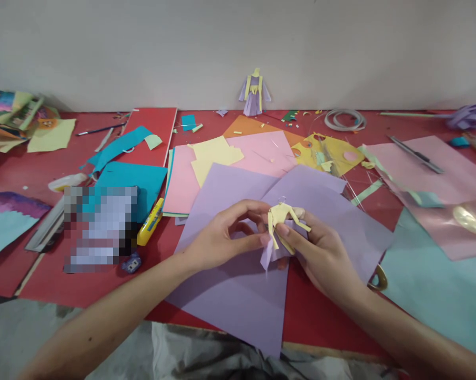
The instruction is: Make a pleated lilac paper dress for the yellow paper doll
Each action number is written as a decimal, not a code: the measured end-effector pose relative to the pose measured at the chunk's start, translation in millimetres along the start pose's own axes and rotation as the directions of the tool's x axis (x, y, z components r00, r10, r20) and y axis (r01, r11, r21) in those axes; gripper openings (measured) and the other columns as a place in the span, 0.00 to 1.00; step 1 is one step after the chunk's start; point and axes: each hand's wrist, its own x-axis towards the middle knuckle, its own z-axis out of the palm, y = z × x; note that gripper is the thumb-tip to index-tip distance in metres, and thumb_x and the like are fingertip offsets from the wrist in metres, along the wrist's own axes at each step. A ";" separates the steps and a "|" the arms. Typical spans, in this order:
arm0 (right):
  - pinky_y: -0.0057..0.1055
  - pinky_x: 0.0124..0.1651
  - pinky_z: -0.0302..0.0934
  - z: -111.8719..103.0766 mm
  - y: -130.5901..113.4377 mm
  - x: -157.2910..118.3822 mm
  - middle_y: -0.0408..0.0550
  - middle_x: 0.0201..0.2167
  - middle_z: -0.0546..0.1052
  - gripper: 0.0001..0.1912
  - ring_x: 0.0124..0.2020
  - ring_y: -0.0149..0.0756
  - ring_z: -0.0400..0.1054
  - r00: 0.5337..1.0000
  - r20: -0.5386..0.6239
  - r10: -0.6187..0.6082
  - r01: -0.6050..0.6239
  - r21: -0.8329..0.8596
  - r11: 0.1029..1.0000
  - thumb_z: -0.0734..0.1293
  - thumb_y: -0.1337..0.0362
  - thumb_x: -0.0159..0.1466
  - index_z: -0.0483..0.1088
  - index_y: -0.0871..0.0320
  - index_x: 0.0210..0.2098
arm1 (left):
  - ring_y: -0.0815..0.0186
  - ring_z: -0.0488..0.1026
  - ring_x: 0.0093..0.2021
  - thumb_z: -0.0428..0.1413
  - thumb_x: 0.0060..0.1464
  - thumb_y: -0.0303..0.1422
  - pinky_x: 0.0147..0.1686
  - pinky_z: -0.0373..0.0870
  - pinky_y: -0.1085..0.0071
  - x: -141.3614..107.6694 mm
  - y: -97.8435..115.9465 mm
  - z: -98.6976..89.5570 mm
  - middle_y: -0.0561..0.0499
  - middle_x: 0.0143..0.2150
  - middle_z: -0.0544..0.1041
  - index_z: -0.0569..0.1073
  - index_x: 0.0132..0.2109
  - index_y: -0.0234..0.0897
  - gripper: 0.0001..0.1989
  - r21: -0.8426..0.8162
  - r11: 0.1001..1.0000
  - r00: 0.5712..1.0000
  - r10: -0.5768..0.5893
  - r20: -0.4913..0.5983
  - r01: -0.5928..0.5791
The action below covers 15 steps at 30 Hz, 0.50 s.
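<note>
Over the purple paper sheets (238,274), both hands hold a small paper doll figure (281,215) with yellow arms and body and some purple paper on it. My right hand (321,245) grips its body, thumb across the front. With thumb and fingertips, my left hand (230,232) pinches a small purple paper piece (266,255) at the figure's left arm. A thin wire loop shows at the figure's top. Fingers partly hide the purple paper behind the body. A similar finished-looking purple and yellow paper doll (254,92) leans upright against the wall.
Pink paper (182,182), teal paper (123,182) and yellow scraps (214,155) lie around. A yellow glue tube (151,221) and blue sharpener-like item (131,263) are at left. A cutter knife (417,154) and a clear tube coil (344,120) are at right.
</note>
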 end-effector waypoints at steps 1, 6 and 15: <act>0.28 0.21 0.71 0.0 0.0 0.0 0.44 0.32 0.74 0.18 0.27 0.32 0.68 1.000 -0.002 -0.012 0.012 -0.024 1.000 0.72 0.54 0.61 0.73 0.54 0.48 | 0.66 0.71 0.46 0.63 0.58 0.34 0.43 0.68 0.73 0.2 -0.4 0.0 0.49 0.46 0.72 0.71 0.53 0.42 0.16 0.006 1.000 1.000 -0.003 0.003 0.003; 0.26 0.20 0.69 2.8 -4.2 0.3 0.43 0.30 0.74 0.18 0.25 0.32 0.68 0.998 -0.012 -0.066 0.064 -0.113 0.992 0.71 0.52 0.62 0.74 0.55 0.46 | 0.65 0.71 0.48 0.61 0.59 0.34 0.46 0.69 0.70 0.6 1.2 0.4 0.47 0.48 0.72 0.70 0.54 0.41 0.17 0.035 0.999 0.999 0.000 0.035 -0.001; 0.30 0.39 0.68 7.4 -10.9 0.2 0.45 0.33 0.79 0.11 0.36 0.38 0.73 0.950 0.005 -0.312 0.278 -0.466 0.840 0.68 0.54 0.64 0.74 0.54 0.37 | 0.67 0.72 0.45 0.60 0.58 0.31 0.43 0.70 0.73 -0.4 11.0 10.6 0.48 0.47 0.72 0.71 0.50 0.36 0.13 0.235 0.972 1.000 0.020 -0.014 -0.017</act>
